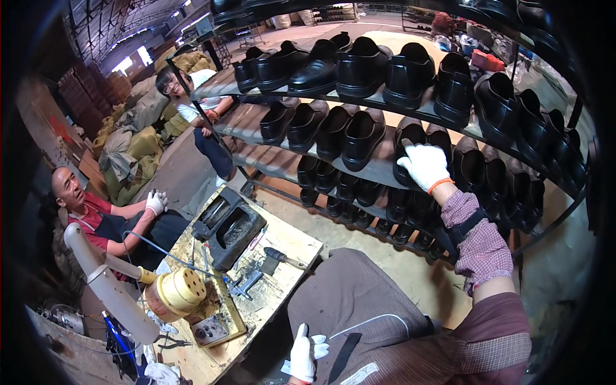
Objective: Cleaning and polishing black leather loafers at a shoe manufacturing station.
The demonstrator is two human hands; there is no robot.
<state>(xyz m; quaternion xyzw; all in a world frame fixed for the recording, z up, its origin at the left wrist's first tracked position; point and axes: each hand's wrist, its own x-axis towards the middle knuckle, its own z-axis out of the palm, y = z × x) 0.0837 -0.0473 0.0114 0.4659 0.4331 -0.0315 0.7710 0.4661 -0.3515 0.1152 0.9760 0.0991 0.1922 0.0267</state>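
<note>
My right hand (426,168), in a white glove with an orange cuff, reaches far forward to the middle shelf of a shoe rack. Its fingers and thumb close on the back of a black shoe (409,132), which still stands on the shelf and is partly covered by the hand. Low in the view, my left hand (307,354), also gloved in white, lies against the brown apron (366,301) over my lap. Its fingers are apart, and it holds nothing.
Black shoes stand in rows on the curved-looking rack shelves (289,142). At left, a wooden workbench (292,234) carries a black tray (234,234), a brush (282,258), and a yellow lamp head (176,292). One person (90,205) sits beyond the bench; another (199,102) leans at the rack's end.
</note>
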